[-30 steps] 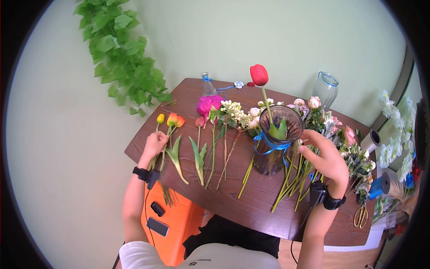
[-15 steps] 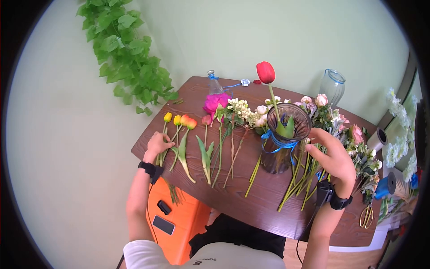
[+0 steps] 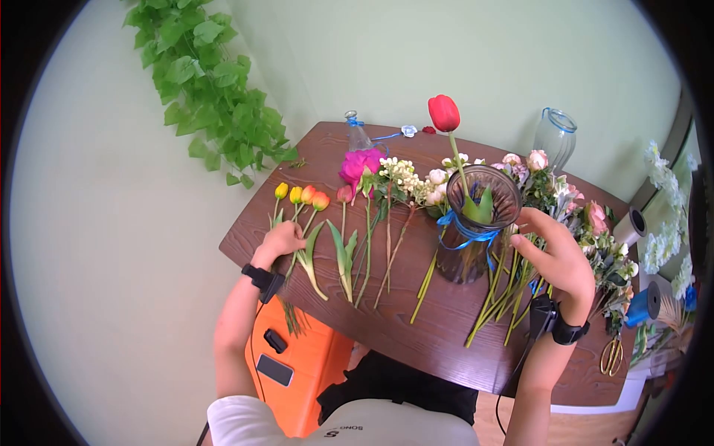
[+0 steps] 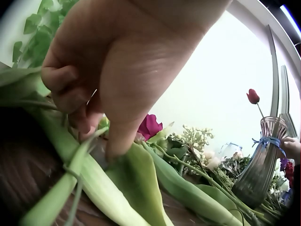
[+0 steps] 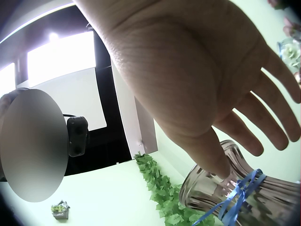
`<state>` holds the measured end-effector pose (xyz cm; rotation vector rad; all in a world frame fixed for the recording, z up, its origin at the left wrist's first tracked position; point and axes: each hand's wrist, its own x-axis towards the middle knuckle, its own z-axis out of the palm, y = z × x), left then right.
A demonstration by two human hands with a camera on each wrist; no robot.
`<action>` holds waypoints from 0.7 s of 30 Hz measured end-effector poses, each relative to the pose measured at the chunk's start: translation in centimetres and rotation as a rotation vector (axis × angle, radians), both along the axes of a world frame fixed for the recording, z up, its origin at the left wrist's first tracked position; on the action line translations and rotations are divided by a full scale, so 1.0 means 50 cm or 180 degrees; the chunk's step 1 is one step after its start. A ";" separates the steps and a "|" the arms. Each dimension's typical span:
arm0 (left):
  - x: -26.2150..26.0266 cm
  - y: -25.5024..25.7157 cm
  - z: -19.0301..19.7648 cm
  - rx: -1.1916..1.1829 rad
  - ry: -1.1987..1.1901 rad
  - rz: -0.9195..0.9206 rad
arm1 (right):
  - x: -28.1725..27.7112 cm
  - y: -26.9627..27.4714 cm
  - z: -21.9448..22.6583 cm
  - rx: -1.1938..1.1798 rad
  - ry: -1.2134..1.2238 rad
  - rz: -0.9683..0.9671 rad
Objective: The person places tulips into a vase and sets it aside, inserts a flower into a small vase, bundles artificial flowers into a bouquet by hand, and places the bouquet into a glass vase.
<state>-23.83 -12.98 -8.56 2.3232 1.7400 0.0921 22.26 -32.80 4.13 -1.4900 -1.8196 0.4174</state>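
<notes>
In the head view my left hand (image 3: 282, 241) is low over the tulip stems at the table's left side, below yellow tulips (image 3: 281, 190) and orange tulips (image 3: 320, 201). The left wrist view shows its thumb and fingers closing on a green tulip stem (image 4: 77, 162), thumb against a broad leaf (image 4: 136, 176). A ribbed smoky glass vase (image 3: 462, 262) with a blue ribbon bow holds one red tulip (image 3: 444, 113). My right hand (image 3: 558, 256) is at the vase's right side, fingers spread and fairly straight, thumb at the neck.
A magenta flower (image 3: 361, 165), white berry sprigs (image 3: 401, 178) and pink roses (image 3: 596, 217) lie across the wooden table (image 3: 372, 327). Clear glass bottle (image 3: 358, 136) and jar (image 3: 556, 140) stand behind. Scissors (image 3: 611, 358) and blue ribbon spool (image 3: 644, 303) are right; an orange stool (image 3: 297, 386) is below.
My left hand has shifted a little rightward along the tulip stems, and the yellow tulips now show more apart. My right hand stays beside the vase. The head view has shifted slightly.
</notes>
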 end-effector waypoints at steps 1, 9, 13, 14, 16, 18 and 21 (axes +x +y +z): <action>-0.003 0.004 -0.013 0.0010 -0.0004 -0.0013 | 0.001 -0.001 0.001 0.0010 -0.0004 -0.0013; -0.017 -0.012 0.049 0.0940 -0.0918 0.0529 | 0.007 0.002 -0.001 -0.0050 0.0011 0.0053; -0.082 0.000 0.045 0.0995 -0.0737 0.0718 | 0.003 0.000 0.000 -0.0038 0.0031 0.0019; -0.101 0.005 0.043 0.1021 -0.0839 0.0822 | 0.004 0.000 -0.001 -0.0029 0.0028 0.0024; -0.149 0.019 0.029 0.1102 -0.1017 0.0927 | 0.005 -0.001 -0.002 -0.0021 0.0024 0.0022; -0.177 0.025 0.029 0.1054 -0.0966 0.0998 | 0.007 -0.001 -0.002 -0.0014 0.0019 0.0020; -0.212 0.025 0.010 0.0939 -0.0783 0.1117 | 0.006 0.003 -0.003 -0.0049 0.0018 0.0031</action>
